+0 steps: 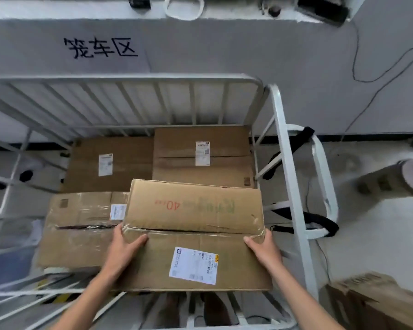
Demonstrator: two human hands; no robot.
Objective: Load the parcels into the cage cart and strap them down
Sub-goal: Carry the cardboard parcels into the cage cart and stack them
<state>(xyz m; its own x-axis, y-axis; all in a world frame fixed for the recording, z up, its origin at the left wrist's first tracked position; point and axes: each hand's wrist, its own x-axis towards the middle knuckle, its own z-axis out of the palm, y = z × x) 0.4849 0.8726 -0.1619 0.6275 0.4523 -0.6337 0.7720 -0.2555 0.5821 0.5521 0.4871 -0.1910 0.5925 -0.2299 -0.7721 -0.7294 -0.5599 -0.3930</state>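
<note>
We clamp left hand and right hand on parcel sides; best lower flat into cage cart front-right gap, label up, edges flush with neighbouring boxes.

Fingers of left hand and right hand hidden under held parcel; only thumbs show. Held parcel covers part of front-left parcel and its label. Label print too small to read. Bottom-right box cut by frame edge, blurred. Cage cart left side blurred, cut off.
</note>
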